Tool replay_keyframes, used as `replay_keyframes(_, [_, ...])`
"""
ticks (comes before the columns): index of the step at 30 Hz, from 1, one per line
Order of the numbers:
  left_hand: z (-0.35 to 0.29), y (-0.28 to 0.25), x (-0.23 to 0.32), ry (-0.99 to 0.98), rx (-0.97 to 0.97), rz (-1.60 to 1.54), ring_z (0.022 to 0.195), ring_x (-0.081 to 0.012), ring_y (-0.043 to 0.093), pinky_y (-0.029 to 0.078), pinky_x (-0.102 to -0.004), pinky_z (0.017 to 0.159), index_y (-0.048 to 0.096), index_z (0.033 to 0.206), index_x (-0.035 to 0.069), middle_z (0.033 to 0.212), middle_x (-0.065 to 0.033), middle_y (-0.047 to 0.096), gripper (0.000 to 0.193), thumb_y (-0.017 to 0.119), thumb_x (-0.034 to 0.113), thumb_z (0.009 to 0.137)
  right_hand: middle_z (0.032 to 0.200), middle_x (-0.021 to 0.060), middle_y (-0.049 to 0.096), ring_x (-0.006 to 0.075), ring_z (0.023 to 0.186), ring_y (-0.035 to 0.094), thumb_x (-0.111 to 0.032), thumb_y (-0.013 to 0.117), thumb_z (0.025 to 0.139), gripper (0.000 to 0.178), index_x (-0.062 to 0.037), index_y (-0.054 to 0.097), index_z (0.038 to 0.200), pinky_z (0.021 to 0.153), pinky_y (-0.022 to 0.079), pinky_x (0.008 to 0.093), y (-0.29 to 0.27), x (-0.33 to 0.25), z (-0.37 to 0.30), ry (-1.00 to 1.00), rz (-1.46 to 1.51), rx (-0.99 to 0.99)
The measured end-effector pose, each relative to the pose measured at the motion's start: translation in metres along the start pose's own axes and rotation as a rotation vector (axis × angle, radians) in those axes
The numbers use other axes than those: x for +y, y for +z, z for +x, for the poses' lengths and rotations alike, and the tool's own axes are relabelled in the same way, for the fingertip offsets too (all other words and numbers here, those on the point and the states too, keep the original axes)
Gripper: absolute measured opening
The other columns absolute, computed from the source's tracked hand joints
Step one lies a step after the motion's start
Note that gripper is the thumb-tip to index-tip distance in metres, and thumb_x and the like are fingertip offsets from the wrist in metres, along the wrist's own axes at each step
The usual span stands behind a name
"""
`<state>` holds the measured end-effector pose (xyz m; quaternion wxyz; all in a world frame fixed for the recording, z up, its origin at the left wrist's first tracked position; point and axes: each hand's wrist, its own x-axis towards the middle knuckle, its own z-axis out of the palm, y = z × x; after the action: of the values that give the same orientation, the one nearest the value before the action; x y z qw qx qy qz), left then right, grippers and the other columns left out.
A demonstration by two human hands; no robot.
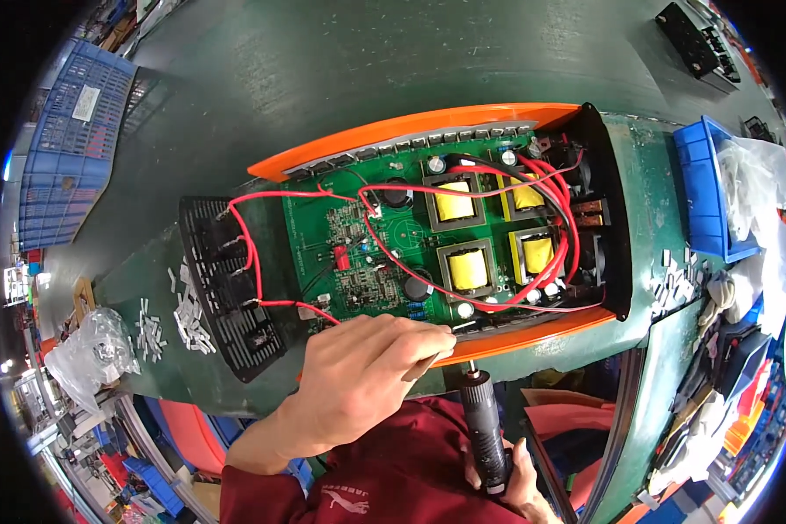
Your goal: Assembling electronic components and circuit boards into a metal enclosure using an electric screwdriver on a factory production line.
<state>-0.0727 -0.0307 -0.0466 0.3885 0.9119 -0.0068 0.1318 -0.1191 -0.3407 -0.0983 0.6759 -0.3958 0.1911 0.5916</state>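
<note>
An open inverter-like device (323, 149) with orange side walls lies on the green table, its green circuit board (314, 223) exposed. My left hand (367, 367) is closed in a pinch at the device's near orange wall (541, 330). A thin pale sliver (465, 326) shows at its fingertips; the fingers hide most of what they hold. My right hand (520, 480) grips a black electric screwdriver (483, 428), its bit pointing up at the near wall. Red wires (253, 236) run from the black slotted end panel (214, 262) across the board to yellow-wrapped transformers (470, 271).
Small white pieces lie in piles at the left (192, 319) and right (674, 284). A blue crate (74, 157) stands far left, a blue bin (703, 196) with plastic bags at right. A clear plastic bag (96, 354) lies near left; a black unit (694, 44) sits far right.
</note>
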Motion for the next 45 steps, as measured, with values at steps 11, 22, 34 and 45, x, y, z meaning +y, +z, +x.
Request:
replay_keyframes(11, [-0.002, -0.002, 0.006, -0.004, -0.024, -0.120, 0.086, -0.0304, 0.072, 0.059, -0.0357, 0.074, 0.062, 0.109, 0.002, 0.106, -0.0140, 0.073, 0.027, 0.073, 0.000, 0.085, 0.084, 0.0011, 0.058, 0.0088, 0.073, 0.051, -0.032, 0.075, 0.088, 0.058, -0.0053, 0.052, 0.133, 0.067, 0.040, 0.0241, 0.003, -0.017, -0.004, 0.011, -0.146, -0.075])
replay_keyframes(22, [0.033, -0.019, 0.037, 0.258, -0.336, 0.408, 0.077, -0.0243, 0.062, 0.051, -0.0336, 0.065, 0.069, 0.107, 0.008, 0.099, -0.0055, 0.068, 0.035, 0.080, 0.020, 0.077, 0.084, -0.0057, 0.041, 0.0059, 0.073, 0.040, -0.031, 0.076, 0.092, 0.039, -0.0075, 0.057, 0.116, 0.065, 0.035, 0.0246, 0.000, -0.003, 0.005, -0.184, -0.465, 0.011])
replay_keyframes(34, [0.045, -0.003, 0.031, 0.350, -0.430, 0.530, 0.079, -0.0244, 0.061, 0.050, -0.0346, 0.061, 0.070, 0.103, 0.006, 0.090, -0.0047, 0.061, 0.031, 0.077, 0.020, 0.076, 0.093, 0.0044, 0.056, 0.0151, 0.088, 0.052, -0.033, 0.077, 0.087, 0.046, -0.0011, 0.058, 0.114, 0.078, 0.044, 0.0319, 0.009, -0.025, -0.001, -0.301, -0.365, 0.007])
replay_keyframes(45, [0.045, -0.001, 0.017, 0.337, -0.461, 0.508, 0.074, -0.0168, 0.058, 0.048, -0.0295, 0.057, 0.071, 0.103, 0.007, 0.089, -0.0006, 0.061, 0.032, 0.077, 0.022, 0.076, 0.098, 0.0013, 0.058, 0.0128, 0.091, 0.053, -0.024, 0.078, 0.088, 0.045, -0.0017, 0.057, 0.121, 0.080, 0.046, 0.0287, 0.010, -0.025, 0.000, -0.265, -0.374, 0.049])
